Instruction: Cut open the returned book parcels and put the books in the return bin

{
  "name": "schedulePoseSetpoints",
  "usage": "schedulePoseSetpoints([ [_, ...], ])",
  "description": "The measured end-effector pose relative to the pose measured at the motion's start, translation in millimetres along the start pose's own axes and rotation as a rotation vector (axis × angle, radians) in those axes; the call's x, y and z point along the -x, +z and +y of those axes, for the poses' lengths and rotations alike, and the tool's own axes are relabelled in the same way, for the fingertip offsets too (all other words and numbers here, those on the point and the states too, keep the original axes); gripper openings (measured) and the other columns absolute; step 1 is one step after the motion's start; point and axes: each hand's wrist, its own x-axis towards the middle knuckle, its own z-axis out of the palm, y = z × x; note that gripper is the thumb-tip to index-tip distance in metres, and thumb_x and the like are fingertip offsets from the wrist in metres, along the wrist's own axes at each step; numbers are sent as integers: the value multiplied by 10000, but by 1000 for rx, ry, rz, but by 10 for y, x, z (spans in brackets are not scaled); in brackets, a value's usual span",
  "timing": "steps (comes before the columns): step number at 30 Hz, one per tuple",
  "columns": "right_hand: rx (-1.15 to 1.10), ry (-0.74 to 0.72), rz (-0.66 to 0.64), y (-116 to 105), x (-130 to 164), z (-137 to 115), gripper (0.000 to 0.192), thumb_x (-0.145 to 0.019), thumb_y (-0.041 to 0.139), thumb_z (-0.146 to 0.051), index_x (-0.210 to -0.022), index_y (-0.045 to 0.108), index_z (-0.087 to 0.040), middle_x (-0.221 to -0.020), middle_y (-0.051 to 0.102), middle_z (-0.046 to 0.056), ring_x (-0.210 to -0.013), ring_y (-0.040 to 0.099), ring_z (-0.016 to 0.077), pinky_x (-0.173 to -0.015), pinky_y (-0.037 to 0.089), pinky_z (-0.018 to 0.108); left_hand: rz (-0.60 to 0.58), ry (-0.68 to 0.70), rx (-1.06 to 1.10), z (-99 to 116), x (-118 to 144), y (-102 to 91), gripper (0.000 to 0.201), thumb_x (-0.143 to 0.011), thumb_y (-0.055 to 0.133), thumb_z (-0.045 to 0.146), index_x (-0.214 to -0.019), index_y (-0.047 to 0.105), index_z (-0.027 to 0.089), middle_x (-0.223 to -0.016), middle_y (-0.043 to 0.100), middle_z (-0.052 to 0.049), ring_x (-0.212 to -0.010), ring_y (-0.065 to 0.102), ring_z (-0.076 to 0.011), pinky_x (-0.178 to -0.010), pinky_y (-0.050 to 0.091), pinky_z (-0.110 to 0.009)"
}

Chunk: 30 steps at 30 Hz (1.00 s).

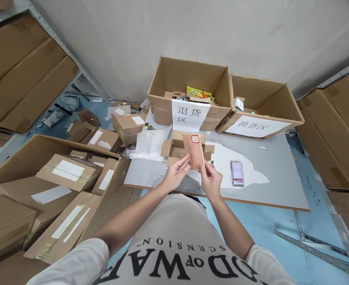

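Over the table I have a flat salmon-pink book point(194, 151) tilted towards me, a red-framed label near its top. My right hand point(211, 178) grips its lower right edge, with the thumb on the front. At the lower left edge is my left hand point(176, 172), its fingers drawn together against the book. Just behind the book, partly hidden by it, stands a small cardboard box point(176, 151) with its flaps spread. To the right lies a phone point(237, 173) with its screen lit and blurred.
Two large cartons with paper signs, the left carton point(159, 109) and the right carton point(269, 107), stand at the table's back. A utility knife point(151, 127) rests on white wrapping at left. A big carton point(109, 198) of labelled parcels fills the left side. Shelves flank both sides.
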Motion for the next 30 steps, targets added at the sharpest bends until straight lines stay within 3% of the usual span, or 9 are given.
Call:
schedulePoseSetpoints([
  [3, 201, -242, -82, 66, 53, -44, 330, -856, 536, -320, -1143, 668, -227, -1058, 707, 72, -868, 700, 222, -805, 564, 339, -1, -7, 103, -31, 1, 48, 567, -739, 710, 374, -1258, 552, 208, -1390, 476, -102, -1286, 437, -265, -1044, 385, -384],
  [6, 316, -451, -209, 102, 74, -101, 335, -852, 558, -295, -1167, 651, -229, -1128, 676, 75, -1020, 656, 221, -910, 527, 340, 37, 8, 152, -46, -39, 45, 484, -730, 719, 372, -1163, 606, 186, -1223, 619, -103, -1141, 570, -247, -931, 474, -341],
  [10, 354, -520, -263, 75, 9, -109, 366, -827, 605, -328, -1176, 641, -222, -1197, 639, 73, -1131, 594, 231, -996, 474, 375, 89, -1, 189, 8, -97, 7, 383, -719, 728, 370, -1034, 641, 170, -1057, 690, -73, -997, 637, -216, -846, 512, -319],
  [12, 305, -421, -167, 31, -67, -72, 399, -819, 613, -343, -1193, 628, -206, -1243, 609, 87, -1182, 553, 243, -1022, 446, 404, 73, -25, 250, 53, -114, -23, 393, -724, 727, 363, -1055, 626, 175, -1073, 685, -69, -1016, 629, -217, -870, 508, -342],
  [15, 104, -116, -79, -42, -190, -4, 529, -801, 617, -416, -1271, 562, -179, -1259, 596, 118, -1158, 569, 271, -957, 489, 437, 39, -68, 308, 91, -129, -85, 399, -727, 731, 343, -1068, 617, 170, -1062, 689, -72, -1035, 626, -222, -904, 498, -369],
  [18, -166, 230, -282, -88, -262, 40, 566, -797, 582, -501, -1250, 579, -161, -985, 720, 101, -830, 699, 244, -691, 591, 387, 10, -104, 313, 74, -148, -144, 405, -732, 729, 336, -1082, 610, 172, -1050, 693, -68, -1037, 630, -220, -925, 490, -384],
  [20, -274, 355, -364, -92, -272, 57, 542, -772, 599, -524, -1168, 638, -155, -831, 729, 65, -660, 696, 203, -578, 586, 337, -2, -115, 303, 46, -165, -167, 406, -734, 727, 341, -1084, 609, 174, -1051, 693, -69, -1037, 631, -219, -928, 489, -388],
  [25, -380, 432, -322, -59, -253, 96, 519, -714, 660, -529, -1104, 675, -187, -842, 719, 28, -633, 685, 167, -587, 593, 314, 8, -106, 282, -23, -213, -195, 401, -738, 723, 345, -1088, 612, 186, -1061, 693, -65, -1049, 627, -219, -920, 495, -365],
  [30, -432, 462, -371, -62, -286, 125, 514, -722, 662, -516, -1140, 657, -218, -910, 722, 29, -696, 692, 167, -684, 609, 358, 32, -107, 220, -72, -272, -277, 431, -740, 719, 354, -1119, 603, 184, -1095, 685, -79, -1017, 643, -231, -885, 511, -368],
])
